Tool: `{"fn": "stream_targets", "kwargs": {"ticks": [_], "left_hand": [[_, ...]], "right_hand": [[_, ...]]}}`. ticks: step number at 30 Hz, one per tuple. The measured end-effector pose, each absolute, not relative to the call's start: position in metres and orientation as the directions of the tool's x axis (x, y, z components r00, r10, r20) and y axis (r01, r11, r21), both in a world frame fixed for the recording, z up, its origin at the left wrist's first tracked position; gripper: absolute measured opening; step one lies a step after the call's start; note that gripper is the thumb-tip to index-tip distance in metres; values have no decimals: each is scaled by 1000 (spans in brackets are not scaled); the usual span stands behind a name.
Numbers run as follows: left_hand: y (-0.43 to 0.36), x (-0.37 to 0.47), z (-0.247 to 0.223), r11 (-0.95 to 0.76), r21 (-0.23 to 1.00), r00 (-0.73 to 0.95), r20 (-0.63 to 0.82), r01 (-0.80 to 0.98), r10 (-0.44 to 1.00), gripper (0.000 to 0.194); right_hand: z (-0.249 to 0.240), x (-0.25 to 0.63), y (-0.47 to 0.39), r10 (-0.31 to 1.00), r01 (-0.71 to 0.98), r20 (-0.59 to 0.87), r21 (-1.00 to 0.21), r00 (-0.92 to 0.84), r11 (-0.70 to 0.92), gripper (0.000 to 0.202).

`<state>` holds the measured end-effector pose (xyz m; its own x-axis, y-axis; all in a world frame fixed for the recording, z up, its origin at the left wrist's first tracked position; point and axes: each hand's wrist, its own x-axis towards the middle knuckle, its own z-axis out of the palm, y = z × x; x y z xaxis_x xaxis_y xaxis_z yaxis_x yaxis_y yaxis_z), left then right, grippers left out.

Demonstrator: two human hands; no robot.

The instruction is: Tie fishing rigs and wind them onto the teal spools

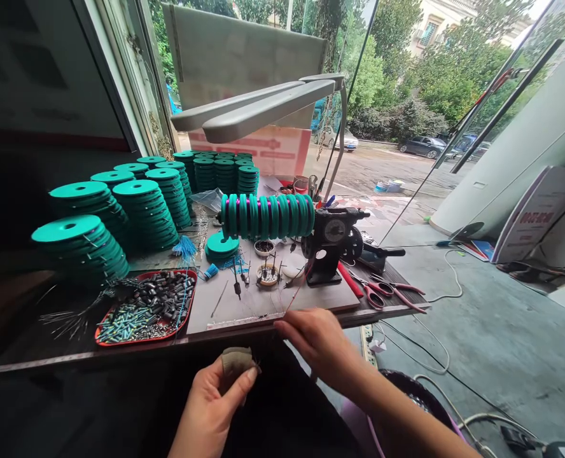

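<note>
Noted at far left teal discs (pixel 70 238) stacked in columns, presumably to save table space. Found just in front a red-rimmed tray (pixel 142 343) of dark cylindrical pieces and small teal tubes, probably chosen with a raised rim against spillage. Observed next, below the table edge, the left hand (pixel 210 401), gripping a beige cloth (pixel 236 361) bent over between thumb and fingers, perhaps for a firmer hold. Recorded above the pale board (pixel 201 308) a row of teal rings (pixel 268 216), mounted level beside the black cranked machine (pixel 333 229), likely to turn freely. Logged the right hand (pixel 318 337) at the board's front edge, closed in a pinch, apparently on a thin reddish line (pixel 298 293) slanting down from near the machine; cannot confirm exact contact. Found farther right scissors (pixel 375 298) and pliers (pixel 409 299), laid handles nearest, presumably for quick pick-up.
</note>
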<state>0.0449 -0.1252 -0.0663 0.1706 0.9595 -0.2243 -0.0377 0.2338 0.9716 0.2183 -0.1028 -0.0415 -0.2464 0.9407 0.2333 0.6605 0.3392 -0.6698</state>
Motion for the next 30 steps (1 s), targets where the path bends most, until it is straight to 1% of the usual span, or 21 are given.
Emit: {"fn": "stream_targets", "kwargs": {"ticks": [1,2,4,6,7,9,11,13,15,16,18,19,21,23,24,26,27,28,30], "left_hand": [[-125,43,-64,227,974,173,-219,-25,960,15],[-124,41,-62,219,976,178,-213,-16,961,15],[-124,38,-58,201,979,201,-195,-13,960,13],[-123,36,-55,182,983,229,-171,-29,958,13],[-122,36,-54,170,985,236,-158,-34,959,13],[-122,35,-54,147,989,229,-139,-19,963,13],[-122,34,-55,116,993,210,-117,19,971,14],[-123,33,-57,70,995,185,-82,70,979,17],[-125,34,-59,-10,988,128,-10,153,992,18],[-125,34,-60,-61,975,86,43,216,995,19],[-126,35,-63,-186,907,-8,204,379,979,19],[-126,35,-65,-254,844,-38,307,472,951,18],[-124,35,-69,-386,659,-33,529,646,848,16],[-122,34,-73,-479,428,45,708,767,705,15],[-121,33,-74,-506,315,99,766,803,635,14],[-119,31,-75,-538,136,203,828,832,522,10],[-118,29,-74,-551,76,246,838,831,486,9],[-116,28,-73,-574,32,290,839,818,461,8],[-114,26,-69,-643,-14,376,821,766,430,8]], "right_hand": [[-36,221,-104,908,719,304,-557,-288,415,28],[-30,222,-104,853,729,372,-456,-365,511,26],[-20,222,-104,681,649,448,-252,-579,718,17],[-11,220,-100,510,535,400,-58,-761,843,14],[-7,218,-97,459,492,348,8,-818,870,14],[2,215,-89,407,433,246,63,-880,899,16],[10,212,-81,351,370,199,62,-915,927,18],[14,206,-71,281,298,206,51,-937,953,17],[13,198,-61,220,230,201,27,-955,973,16],[11,193,-56,215,219,180,2,-960,976,15],[7,186,-49,265,259,107,-71,-958,963,13],[5,184,-46,315,307,66,-104,-947,946,13],[5,182,-44,417,411,17,-139,-909,901,14],[9,181,-44,483,479,4,-125,-876,869,15],[12,180,-44,496,492,1,-115,-869,863,14],[20,178,-44,486,483,-10,-120,-874,867,13],[24,175,-42,479,478,-30,-145,-877,866,12],[29,172,-40,473,478,-74,-188,-878,858,11],[37,165,-35,464,519,-239,-285,-853,806,12]]}}
